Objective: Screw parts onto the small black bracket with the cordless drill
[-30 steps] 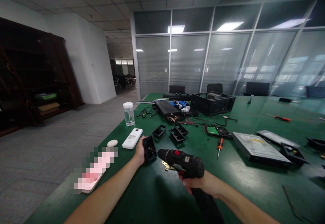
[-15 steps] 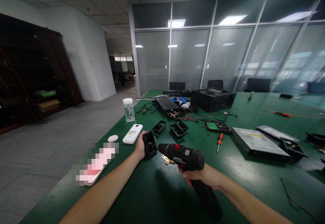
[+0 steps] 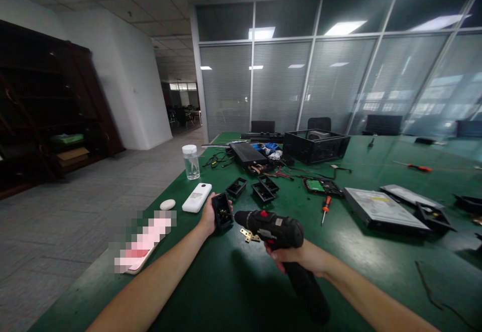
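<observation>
Two bare hands work low over the green table (image 3: 233, 292). One, the left hand (image 3: 208, 215), is wrapped around a small black plastic housing (image 3: 222, 212), propping it on edge with its open cavity turned toward the tool. At about 4 o'clock from it, the right hand (image 3: 297, 259) is closed on the grip of a black cordless drill (image 3: 274, 231) — its chuck points at the housing and sits just beside it. Small brass hinges (image 3: 249, 235) lie on the table under the drill's nose.

At 12 o'clock from the housing sit more black frames (image 3: 263, 190); at 11 o'clock a white remote (image 3: 196, 197) and a clear lidded jar (image 3: 191, 161). Out at 2 o'clock lie an orange-handled screwdriver (image 3: 326, 207), an optical drive (image 3: 380, 210) and a black mesh case (image 3: 315, 146).
</observation>
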The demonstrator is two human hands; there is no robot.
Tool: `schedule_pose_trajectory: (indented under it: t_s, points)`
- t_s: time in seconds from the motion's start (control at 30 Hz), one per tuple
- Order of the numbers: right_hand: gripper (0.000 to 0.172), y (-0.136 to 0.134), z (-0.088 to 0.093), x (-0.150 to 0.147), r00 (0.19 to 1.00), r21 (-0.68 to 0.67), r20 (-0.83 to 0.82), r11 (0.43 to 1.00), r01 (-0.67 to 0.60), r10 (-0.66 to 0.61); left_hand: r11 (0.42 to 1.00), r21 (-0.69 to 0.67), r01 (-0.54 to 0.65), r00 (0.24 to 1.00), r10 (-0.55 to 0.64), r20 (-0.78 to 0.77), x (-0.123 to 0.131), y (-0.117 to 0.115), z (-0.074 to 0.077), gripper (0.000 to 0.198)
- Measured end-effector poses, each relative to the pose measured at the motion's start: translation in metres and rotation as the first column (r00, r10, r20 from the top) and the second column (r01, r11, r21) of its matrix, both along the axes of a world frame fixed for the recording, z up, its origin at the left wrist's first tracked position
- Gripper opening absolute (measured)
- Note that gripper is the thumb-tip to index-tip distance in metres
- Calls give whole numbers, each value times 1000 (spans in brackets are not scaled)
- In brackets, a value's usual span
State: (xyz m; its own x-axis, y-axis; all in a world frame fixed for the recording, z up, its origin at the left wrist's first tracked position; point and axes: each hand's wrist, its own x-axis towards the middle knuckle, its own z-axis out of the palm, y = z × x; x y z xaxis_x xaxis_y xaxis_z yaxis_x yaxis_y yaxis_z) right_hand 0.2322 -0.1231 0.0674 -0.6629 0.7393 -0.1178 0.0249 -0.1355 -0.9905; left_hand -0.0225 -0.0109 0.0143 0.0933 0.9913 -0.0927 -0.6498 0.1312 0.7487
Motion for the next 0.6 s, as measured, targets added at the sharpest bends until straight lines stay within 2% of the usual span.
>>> schedule_pose_trajectory:
  t_s: [0.6]
  points:
    - [27, -2, 3, -2, 1000, 42, -6, 999, -20, 20, 999, -33, 0, 1000, 0, 27, 1, 0, 1, 36]
